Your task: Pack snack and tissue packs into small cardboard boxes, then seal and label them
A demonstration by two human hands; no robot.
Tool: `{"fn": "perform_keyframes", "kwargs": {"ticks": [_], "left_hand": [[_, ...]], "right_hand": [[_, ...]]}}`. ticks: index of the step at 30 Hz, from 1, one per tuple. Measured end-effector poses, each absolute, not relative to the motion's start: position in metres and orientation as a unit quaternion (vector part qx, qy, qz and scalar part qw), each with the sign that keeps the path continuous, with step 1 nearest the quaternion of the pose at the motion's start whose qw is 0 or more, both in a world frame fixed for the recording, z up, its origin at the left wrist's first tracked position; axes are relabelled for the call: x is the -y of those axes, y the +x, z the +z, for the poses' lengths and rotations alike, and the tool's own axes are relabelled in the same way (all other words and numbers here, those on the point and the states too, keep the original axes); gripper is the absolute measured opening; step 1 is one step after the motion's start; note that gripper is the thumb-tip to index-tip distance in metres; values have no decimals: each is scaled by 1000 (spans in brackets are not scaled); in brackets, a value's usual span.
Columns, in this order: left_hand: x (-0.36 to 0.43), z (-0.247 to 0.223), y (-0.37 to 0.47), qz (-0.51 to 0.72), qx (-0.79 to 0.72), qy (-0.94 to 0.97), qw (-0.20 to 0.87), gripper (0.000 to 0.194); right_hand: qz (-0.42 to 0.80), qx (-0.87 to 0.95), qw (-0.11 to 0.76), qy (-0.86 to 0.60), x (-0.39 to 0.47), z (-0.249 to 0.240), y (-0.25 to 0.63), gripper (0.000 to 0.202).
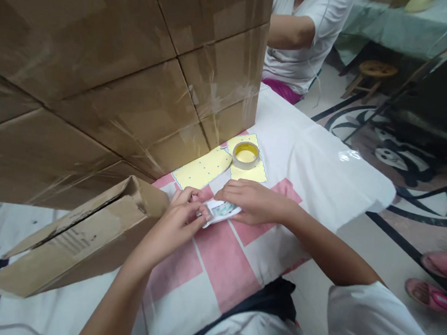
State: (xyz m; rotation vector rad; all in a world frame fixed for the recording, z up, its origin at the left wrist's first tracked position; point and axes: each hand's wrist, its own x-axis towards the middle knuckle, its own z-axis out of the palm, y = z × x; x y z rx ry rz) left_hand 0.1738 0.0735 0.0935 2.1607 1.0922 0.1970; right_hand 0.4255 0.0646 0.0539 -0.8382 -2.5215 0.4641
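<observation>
A small, flat white packet with greenish printing point(222, 209) is held low over the table between my two hands. My left hand point(185, 214) pinches its left end between thumb and fingers. From the right, my right hand point(250, 200) grips the packet with its fingers curled over the top edge. What lies inside the packet cannot be made out. Just beyond my hands, a roll of clear tape point(245, 156) with a yellow core rests on a yellow dotted sheet point(260, 173). Another yellow dotted sheet point(203, 168) lies to its left.
Stacked cardboard boxes point(128, 90) rise along the far left. A narrow carton point(83, 228) with a partly open top lies left of my hands. A pink-and-white cloth point(234, 263) covers the table. Another person point(298, 43) sits beyond; a wooden stool point(377, 70) stands farther right.
</observation>
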Motion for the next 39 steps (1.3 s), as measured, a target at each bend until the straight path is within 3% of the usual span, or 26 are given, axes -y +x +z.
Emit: {"fn": "perform_keyframes", "kwargs": {"ticks": [15,21,33,36,39], "left_hand": [[-58,106,171,79,-490,759,423,22],[-67,84,164,65,-511,685,515,20],[-69,62,155,81,-546,632,544,22],[-70,51,156,114,-535,620,563,33],[-70,34,155,128,-528,620,565,27]], "right_hand": [[249,893,228,-297,-72,33,425,37],[309,865,227,-324,-76,26,431,35],[380,836,213,-334,-82,22,437,35],[392,832,217,-326,-85,20,438,36],[400,830,216,-323,-86,18,440,38]]}}
